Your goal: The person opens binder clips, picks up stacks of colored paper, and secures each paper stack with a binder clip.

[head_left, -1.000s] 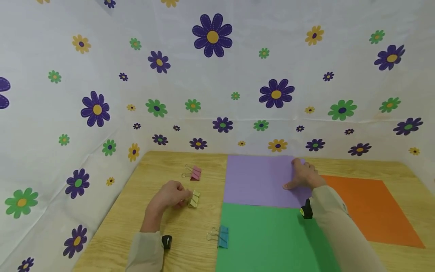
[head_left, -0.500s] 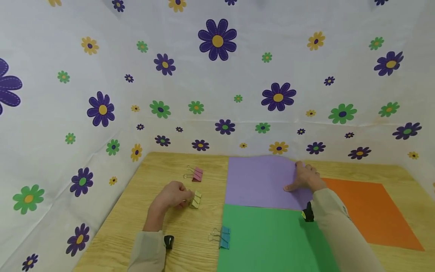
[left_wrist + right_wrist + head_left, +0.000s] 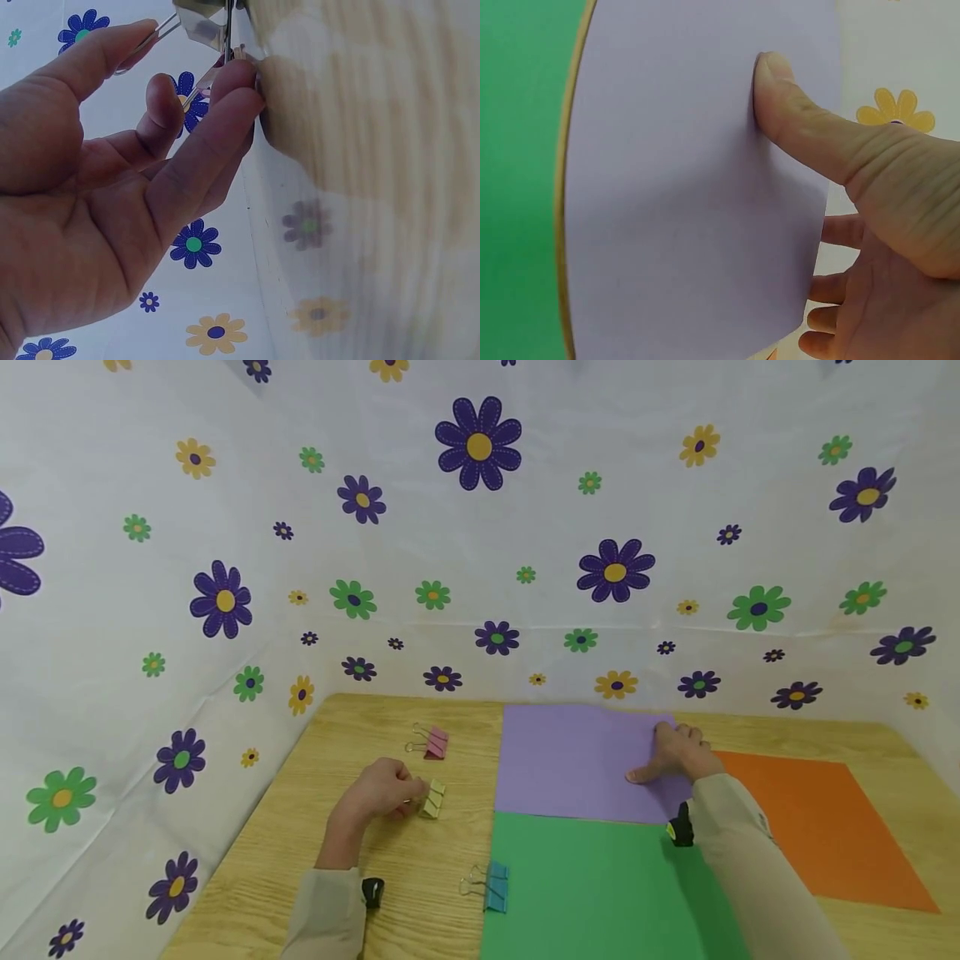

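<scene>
My left hand (image 3: pixel 382 789) grips a yellow binder clip (image 3: pixel 432 800) by its wire handles on the wooden table. In the left wrist view the thumb lies against one wire handle, with the other fingers curled close to the tabletop. On the right, my right hand (image 3: pixel 678 752) holds the right end of a purple sheet of paper (image 3: pixel 573 760). Its thumb presses on the sheet's face, and the fingers (image 3: pixel 840 229) are at the edge, partly hidden behind the paper. The sheet bows slightly there. It lies over the far part of a green sheet (image 3: pixel 600 885).
A pink binder clip (image 3: pixel 437 743) lies behind the yellow one. Nearer, a blue binder clip (image 3: pixel 497 887) sits at the green sheet's left edge. An orange sheet (image 3: pixel 810 827) lies at the right, partly behind my sleeve. Flowered white cloth (image 3: pixel 525 527) surrounds the table.
The far edge of the purple sheet bulged up half a second ago and now lies flatter. My left hand stays at the yellow clip; the head view has shifted slightly.
</scene>
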`<state>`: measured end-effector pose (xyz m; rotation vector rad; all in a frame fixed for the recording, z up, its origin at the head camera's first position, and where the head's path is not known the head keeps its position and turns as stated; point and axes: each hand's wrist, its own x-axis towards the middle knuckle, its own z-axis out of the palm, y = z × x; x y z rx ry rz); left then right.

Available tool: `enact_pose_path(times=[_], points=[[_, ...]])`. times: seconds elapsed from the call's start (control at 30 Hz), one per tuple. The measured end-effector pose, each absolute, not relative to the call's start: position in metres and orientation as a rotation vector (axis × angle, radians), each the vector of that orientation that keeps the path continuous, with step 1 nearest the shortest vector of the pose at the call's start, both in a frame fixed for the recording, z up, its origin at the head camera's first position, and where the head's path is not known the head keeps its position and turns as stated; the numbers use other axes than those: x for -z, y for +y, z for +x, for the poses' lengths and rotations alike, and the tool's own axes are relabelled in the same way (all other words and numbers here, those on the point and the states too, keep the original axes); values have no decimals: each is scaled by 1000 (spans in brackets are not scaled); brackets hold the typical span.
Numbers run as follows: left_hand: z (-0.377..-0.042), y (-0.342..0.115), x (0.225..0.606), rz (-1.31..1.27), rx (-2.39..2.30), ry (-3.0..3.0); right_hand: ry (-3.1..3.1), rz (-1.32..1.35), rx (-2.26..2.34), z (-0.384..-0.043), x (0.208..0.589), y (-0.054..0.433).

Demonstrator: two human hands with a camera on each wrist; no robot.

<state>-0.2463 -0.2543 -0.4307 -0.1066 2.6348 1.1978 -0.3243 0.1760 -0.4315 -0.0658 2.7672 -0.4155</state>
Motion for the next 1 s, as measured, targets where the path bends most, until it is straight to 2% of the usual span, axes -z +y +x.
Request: enact_pose_path(times=[1.0], points=[[-246,-253,428,-118,-1147,2655,2804,40,456,-328,432,170]])
